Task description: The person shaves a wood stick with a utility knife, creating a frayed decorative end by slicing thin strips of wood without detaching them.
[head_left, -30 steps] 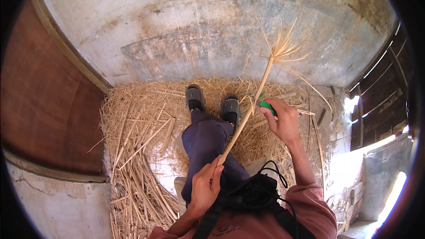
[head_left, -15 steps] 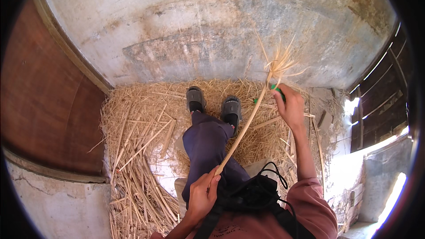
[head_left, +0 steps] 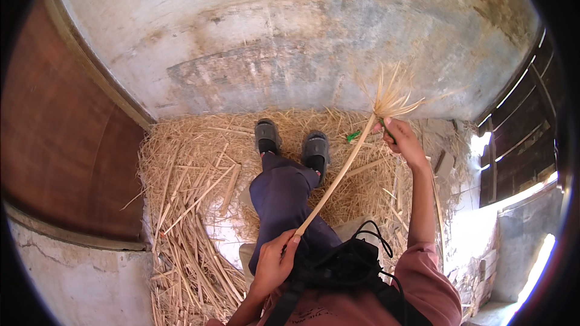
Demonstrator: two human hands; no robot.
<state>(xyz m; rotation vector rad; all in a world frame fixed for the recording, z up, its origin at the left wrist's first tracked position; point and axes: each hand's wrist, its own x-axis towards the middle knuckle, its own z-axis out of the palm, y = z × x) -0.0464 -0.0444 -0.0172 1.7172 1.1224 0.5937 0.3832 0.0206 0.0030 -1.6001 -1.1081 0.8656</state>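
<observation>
A long, pale bamboo strip (head_left: 338, 178) slants up and away from my lap, its far end fanned out into thin curled shavings (head_left: 391, 96). My left hand (head_left: 276, 259) is closed around its near end, over my left thigh. Close to the frayed end, my right hand (head_left: 402, 140) grips a green-handled tool (head_left: 388, 131) against the strip. The tool's blade is hidden, so its exact kind cannot be made out. Just left of the strip, a small green piece (head_left: 353, 136) shows against the straw; whether it belongs to the tool is unclear.
Straw-like shavings (head_left: 199, 127) cover the floor around my grey sandals (head_left: 315, 148). A heap of split strips (head_left: 187, 265) lies to the left. A stained wall (head_left: 290, 54) rises ahead, with a brown door panel (head_left: 72, 133) at left and dark slats (head_left: 525, 133) at right. A black bag (head_left: 338, 265) sits on my lap.
My right hand has shifted slightly right and its wrist has turned. The strip's far end has swung a little right and its shavings have fanned toward the right. My left hand stays nearly still.
</observation>
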